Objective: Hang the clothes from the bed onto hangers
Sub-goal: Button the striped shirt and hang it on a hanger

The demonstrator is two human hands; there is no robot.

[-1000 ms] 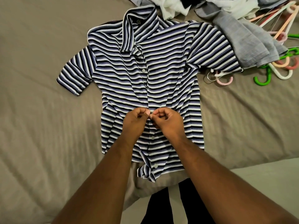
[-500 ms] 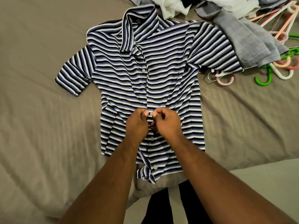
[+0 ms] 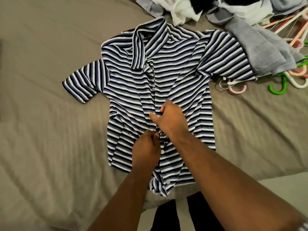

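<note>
Pinching striped shirt placket | right hand nearer collar than left hand

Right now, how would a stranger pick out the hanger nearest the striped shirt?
On the brown bed lies a striped shirt. Just beside its sleeve on the person's right, a pale pink hanger hook pokes out from under the fabric. Its nearest neighbour, farther right, is a bright green hook.

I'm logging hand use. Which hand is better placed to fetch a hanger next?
Right, probably. The hangers lie right of the striped shirt, on the side of the right hand. The left hand pinches the shirt front lower down and would have to reach across.
</note>
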